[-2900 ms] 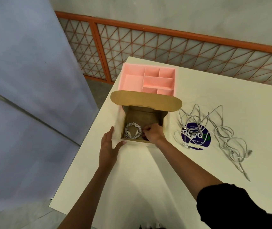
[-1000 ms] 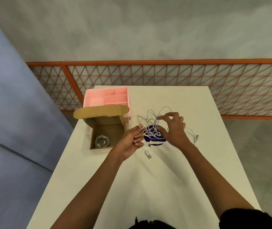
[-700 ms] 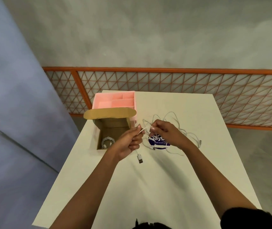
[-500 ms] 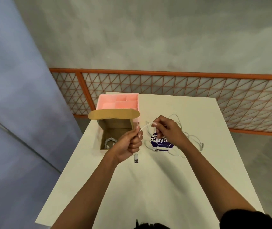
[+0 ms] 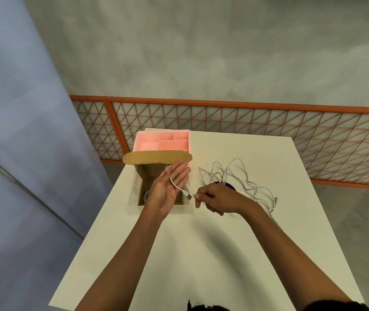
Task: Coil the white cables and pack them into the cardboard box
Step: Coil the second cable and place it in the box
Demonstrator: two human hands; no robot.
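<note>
**Cable draped across an open palm above the packing box**

We see the left hand (image 5: 170,189) held flat with its palm up and its fingers spread, hovering over the near right corner of the cardboard box (image 5: 142,194). A white cable (image 5: 174,184) loops across that palm, and its plug (image 5: 188,195) hangs off the hand's right edge. The right hand (image 5: 218,198) is curled just beside it, thumb and forefinger pinched together close to the plug; whether they are touching the cord there, we cannot tell. Behind the right hand, the rest of the white cables (image 5: 235,178) lie in a loose tangle on the white table (image 5: 201,254), partly covering a dark round sticker (image 5: 229,185). The box stands with its lid flap (image 5: 156,157) raised, and a bit of coiled cable (image 5: 146,195) shows inside at the left. A pink divided tray (image 5: 163,141) sits directly behind the box, at the table's far edge.
</note>
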